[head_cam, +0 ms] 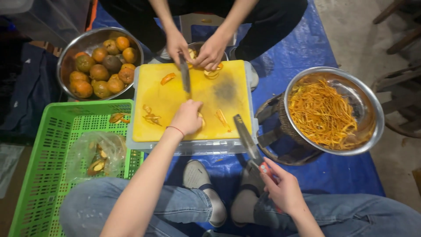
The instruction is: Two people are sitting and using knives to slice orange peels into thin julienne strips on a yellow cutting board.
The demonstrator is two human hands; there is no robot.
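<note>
Blue tarp — bowls, basket, board

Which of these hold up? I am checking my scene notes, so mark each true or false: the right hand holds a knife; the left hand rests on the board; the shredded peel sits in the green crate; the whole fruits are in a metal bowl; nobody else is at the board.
1. The right hand holds a knife. True.
2. The left hand rests on the yellow cutting board. True.
3. The shredded peel sits in the green crate. False: it fills a metal bowl at the right.
4. The whole fruits are in a metal bowl. True.
5. Nobody else is there. False: another person's hands work at the far edge.
</note>
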